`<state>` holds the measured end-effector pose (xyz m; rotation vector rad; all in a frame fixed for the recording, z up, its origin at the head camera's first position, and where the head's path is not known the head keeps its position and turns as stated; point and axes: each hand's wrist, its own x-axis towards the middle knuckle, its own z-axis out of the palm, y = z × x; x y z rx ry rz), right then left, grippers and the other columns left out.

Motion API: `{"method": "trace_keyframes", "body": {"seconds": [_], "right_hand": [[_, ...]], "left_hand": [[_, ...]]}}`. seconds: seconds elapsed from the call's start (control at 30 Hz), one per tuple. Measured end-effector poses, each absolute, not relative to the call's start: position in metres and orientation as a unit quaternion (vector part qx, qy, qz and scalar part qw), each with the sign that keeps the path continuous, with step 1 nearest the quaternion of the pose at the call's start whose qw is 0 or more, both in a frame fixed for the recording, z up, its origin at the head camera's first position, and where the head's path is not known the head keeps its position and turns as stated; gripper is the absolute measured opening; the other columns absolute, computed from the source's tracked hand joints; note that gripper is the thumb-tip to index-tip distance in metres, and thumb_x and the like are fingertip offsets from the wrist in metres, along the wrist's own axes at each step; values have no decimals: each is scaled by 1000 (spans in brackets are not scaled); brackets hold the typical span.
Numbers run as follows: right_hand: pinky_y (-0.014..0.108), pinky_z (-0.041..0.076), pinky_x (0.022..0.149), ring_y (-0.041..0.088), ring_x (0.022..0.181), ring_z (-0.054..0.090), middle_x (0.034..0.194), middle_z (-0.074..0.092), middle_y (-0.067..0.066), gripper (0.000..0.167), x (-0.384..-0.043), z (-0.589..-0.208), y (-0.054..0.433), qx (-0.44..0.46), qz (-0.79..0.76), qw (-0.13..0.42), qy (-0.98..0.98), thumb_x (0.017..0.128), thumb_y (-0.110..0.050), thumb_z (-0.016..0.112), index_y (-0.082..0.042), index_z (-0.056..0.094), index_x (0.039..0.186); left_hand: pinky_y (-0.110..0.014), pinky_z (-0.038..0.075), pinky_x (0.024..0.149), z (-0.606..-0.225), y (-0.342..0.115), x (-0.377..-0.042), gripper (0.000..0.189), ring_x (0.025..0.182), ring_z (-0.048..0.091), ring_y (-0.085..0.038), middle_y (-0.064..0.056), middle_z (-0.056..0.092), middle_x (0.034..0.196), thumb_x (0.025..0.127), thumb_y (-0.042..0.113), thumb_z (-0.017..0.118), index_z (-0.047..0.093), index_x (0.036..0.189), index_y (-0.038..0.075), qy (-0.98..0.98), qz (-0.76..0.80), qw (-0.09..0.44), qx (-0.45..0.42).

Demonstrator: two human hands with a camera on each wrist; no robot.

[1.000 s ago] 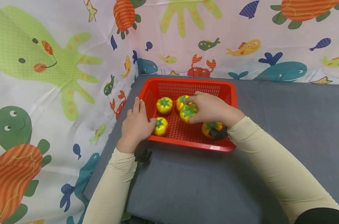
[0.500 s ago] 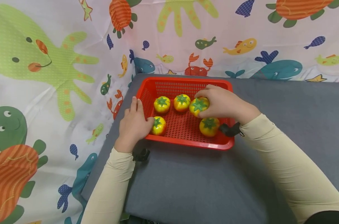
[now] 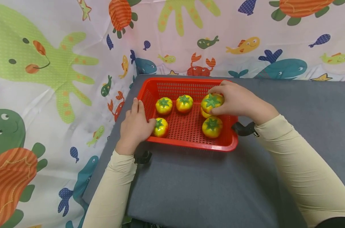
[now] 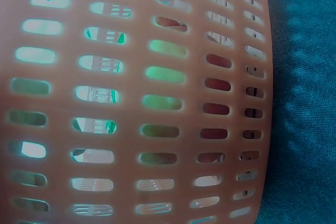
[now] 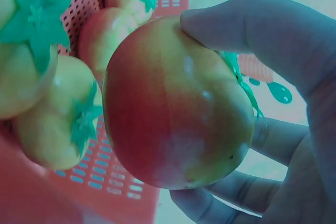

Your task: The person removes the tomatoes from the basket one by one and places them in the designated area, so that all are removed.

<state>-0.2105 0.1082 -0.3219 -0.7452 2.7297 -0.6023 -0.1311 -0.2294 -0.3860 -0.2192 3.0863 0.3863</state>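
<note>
My right hand (image 3: 238, 101) holds a toy tomato (image 5: 178, 103), yellow and red with a green star-shaped leaf, between thumb and fingers. This tomato is over the right side of a red plastic basket (image 3: 189, 145), partly hiding another tomato (image 3: 205, 114) below it. A front right tomato (image 3: 212, 127) sits nearest to them. My left hand (image 3: 135, 128) rests on the basket's left rim with its fingers fairly straight. Its thumb reaches the front left tomato (image 3: 161, 128). In the left wrist view, the slotted basket wall (image 4: 131, 111) hides the left hand.
Two more tomatoes sit along the back of the basket, a left one (image 3: 164, 106) and a middle one (image 3: 184, 104). The basket stands on a grey tabletop (image 3: 189, 183). A curtain (image 3: 172, 38) printed with sea animals hangs behind and at the left.
My right hand has carried the tomato from the basket's middle to its right side, uncovering the back middle tomato. The left hand stays on the rim. The head view has shifted slightly.
</note>
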Motion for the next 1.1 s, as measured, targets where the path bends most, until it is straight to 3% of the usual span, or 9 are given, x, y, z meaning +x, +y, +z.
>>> {"method": "trace_keyframes", "body": {"seconds": [0.43, 0.77, 1.1], "right_hand": [[58, 57, 92, 37, 117, 54, 133, 56, 20, 70, -214, -314, 130, -232, -206, 119, 943, 83, -38, 85, -8, 63, 143], [53, 58, 83, 35, 109, 54, 124, 58, 19, 73, -216, -315, 148, -224, -200, 99, 949, 84, -43, 83, -5, 62, 143], [56, 59, 84, 38, 111, 54, 129, 56, 23, 75, -218, -312, 159, -212, -197, 95, 953, 86, -44, 81, -3, 59, 146]], "left_hand": [[-62, 57, 90, -386, -227, -132, 92, 138, 43, -42, -15, 10, 176, 95, 43, 61, 20, 168, 4, 989, 126, 12, -69], [-63, 55, 94, -387, -227, -130, 92, 141, 41, -43, -15, 9, 176, 95, 42, 60, 18, 168, 4, 989, 128, 21, -72], [-64, 55, 94, -386, -228, -130, 90, 140, 41, -44, -15, 9, 176, 96, 42, 58, 18, 168, 4, 989, 128, 15, -71]]}}
